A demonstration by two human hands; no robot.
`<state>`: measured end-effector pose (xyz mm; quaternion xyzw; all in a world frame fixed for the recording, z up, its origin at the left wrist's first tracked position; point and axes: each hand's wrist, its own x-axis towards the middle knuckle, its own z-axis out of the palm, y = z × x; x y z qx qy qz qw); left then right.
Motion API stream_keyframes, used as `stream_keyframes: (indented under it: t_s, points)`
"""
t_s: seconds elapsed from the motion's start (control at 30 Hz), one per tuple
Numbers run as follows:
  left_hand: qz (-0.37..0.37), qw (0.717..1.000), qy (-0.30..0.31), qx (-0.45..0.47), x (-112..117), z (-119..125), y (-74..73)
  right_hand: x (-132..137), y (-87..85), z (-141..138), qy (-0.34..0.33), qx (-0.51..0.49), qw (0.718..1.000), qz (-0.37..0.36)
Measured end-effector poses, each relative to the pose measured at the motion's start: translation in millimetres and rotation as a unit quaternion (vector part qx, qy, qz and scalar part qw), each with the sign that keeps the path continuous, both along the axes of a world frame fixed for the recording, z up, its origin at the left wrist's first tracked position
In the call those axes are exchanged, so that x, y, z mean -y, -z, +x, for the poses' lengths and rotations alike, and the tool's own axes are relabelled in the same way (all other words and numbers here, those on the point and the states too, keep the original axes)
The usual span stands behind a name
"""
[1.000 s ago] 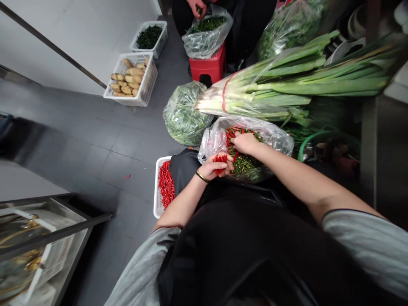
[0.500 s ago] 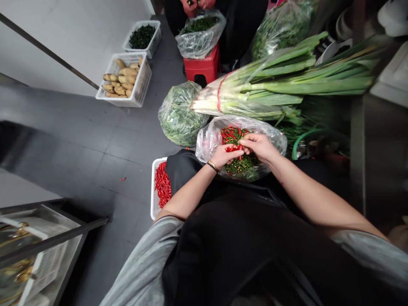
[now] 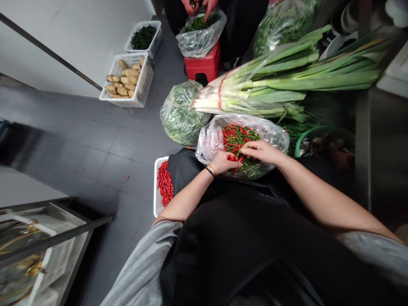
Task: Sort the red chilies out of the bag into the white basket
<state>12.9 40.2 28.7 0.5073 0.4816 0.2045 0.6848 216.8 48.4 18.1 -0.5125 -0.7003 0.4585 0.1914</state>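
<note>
1. Half a second ago my fingers met; now my right hand (image 3: 259,151) is just apart from my left hand (image 3: 221,163), low over the bag (image 3: 208,142). I read this as turning back to the pile.
2. My left fingers wrap red chillies (image 3: 234,158); I cannot tell whether my right fingers grip anything.
3. More chillies fill the bag and the basket (image 3: 156,189) at my left.
4. Leeks (image 3: 270,87) crowd the bag's far edge; floor (image 3: 127,142) opens beyond the basket.

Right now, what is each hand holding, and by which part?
The left hand holds several red chillies by their bodies, between thumb and fingers. Whether the right hand, over the open plastic bag, holds anything cannot be told.
</note>
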Motion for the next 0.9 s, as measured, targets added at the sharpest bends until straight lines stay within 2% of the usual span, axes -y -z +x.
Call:
stream_keyframes:
  t_s: [0.07,0.1,0.17,0.27,0.33,0.37,0.43,0.53,0.6,0.63,0.7,0.8,0.9]
  points:
    - [0.026,0.998,0.052,-0.023,4,-2,-2.2,10,-1.0,-6,-0.025,-0.049,0.998,-0.017]
    - [0.019,0.997,0.073,-0.031,8,-2,-2.7,17,-2.3,-10,-0.027,-0.050,0.998,0.005]
    - [-0.038,0.995,0.085,-0.027,16,-3,-2.3,34,-6.4,-18,-0.023,-0.008,0.995,0.097]
    - [-0.161,0.984,0.074,0.025,29,-2,2.2,55,-13.1,-28,-0.021,0.113,0.961,0.253]
    - [-0.214,0.974,0.055,0.055,33,-1,6.0,60,-15.4,-34,-0.017,0.177,0.940,0.292]
    - [-0.229,0.971,0.048,0.058,33,-1,7.3,61,-15.5,-37,-0.012,0.191,0.939,0.287]
    - [-0.213,0.975,0.040,0.042,31,-3,7.8,56,-14.0,-41,0.001,0.171,0.958,0.231]
    - [-0.091,0.994,0.045,0.028,26,-14,4.6,40,-11.4,-34,-0.005,0.021,0.999,0.048]
    - [-0.063,0.995,0.043,0.065,25,-22,3.1,24,-12.1,-22,-0.056,-0.045,0.996,-0.061]
    - [-0.083,0.991,0.036,0.098,24,-26,3.3,15,-13.1,-16,-0.079,-0.024,0.993,-0.079]
    - [-0.138,0.975,0.013,0.176,24,-30,5.4,-4,-15.2,-10,-0.086,0.116,0.989,-0.032]
    - [-0.178,0.950,-0.023,0.256,24,-31,9.2,-29,-13.0,-21,-0.048,0.343,0.935,0.080]
    - [-0.203,0.942,-0.076,0.257,21,-27,10.3,-43,-4.6,-44,-0.099,0.435,0.892,0.064]
